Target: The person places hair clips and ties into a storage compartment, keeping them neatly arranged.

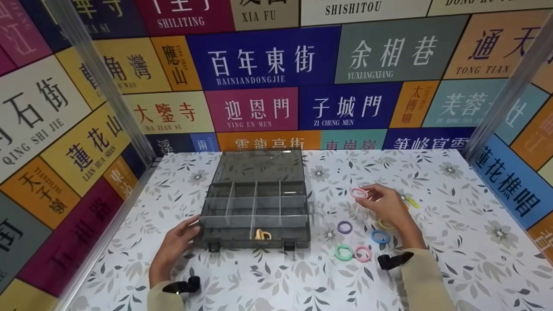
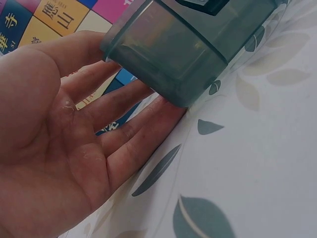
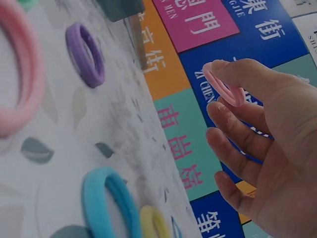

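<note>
A pink hair tie [image 1: 353, 191] is pinched between the thumb and index finger of my right hand [image 1: 391, 210], raised above the table to the right of the box. The right wrist view shows the same pink loop [image 3: 235, 100], with the other fingers loosely bent. A translucent dark grey compartment box [image 1: 235, 244] has its lid [image 1: 261, 166] raised at the back. Orange-yellow hair ties [image 1: 259, 234] lie in its front compartment. My left hand [image 1: 175, 244] touches the box's left side with extended fingers; in the left wrist view, fingers [image 2: 133, 131] meet the box corner [image 2: 173, 74].
On the table around my right hand lie a purple hair tie [image 1: 338, 227], a blue one [image 1: 373, 236], a green one [image 1: 336, 253] and another pink one [image 1: 370, 255]. A yellow one [image 1: 382, 225] is partly hidden by the hand. A yellow-green item [image 1: 411, 202] lies behind it.
</note>
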`<state>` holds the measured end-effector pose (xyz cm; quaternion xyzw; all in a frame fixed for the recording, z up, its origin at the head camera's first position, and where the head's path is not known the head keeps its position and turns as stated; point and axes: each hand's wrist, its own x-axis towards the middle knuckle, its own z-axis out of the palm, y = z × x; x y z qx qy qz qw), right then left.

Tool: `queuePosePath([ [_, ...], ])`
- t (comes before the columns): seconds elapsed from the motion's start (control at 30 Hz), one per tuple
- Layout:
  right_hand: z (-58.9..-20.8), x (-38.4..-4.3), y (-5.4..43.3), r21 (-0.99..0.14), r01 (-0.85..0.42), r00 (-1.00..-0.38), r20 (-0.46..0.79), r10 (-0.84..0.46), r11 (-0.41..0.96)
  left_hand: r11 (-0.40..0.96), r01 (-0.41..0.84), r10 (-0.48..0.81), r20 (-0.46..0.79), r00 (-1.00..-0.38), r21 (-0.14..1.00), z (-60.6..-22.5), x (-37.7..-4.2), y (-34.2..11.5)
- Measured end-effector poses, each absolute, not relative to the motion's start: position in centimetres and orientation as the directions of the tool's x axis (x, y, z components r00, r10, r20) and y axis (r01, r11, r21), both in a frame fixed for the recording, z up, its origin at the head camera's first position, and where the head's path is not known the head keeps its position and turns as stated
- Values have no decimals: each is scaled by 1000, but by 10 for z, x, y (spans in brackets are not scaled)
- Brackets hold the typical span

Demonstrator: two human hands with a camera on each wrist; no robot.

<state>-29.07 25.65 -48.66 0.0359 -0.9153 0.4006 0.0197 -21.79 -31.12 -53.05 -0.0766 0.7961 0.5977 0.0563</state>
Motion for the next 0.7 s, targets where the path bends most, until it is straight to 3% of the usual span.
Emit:
queuePosePath([
  [0.7, -454, -274, 221, -761, -239, -971, 206, -125, 603, 233, -187, -45, -182, -982, 954, -529, -218, -309],
])
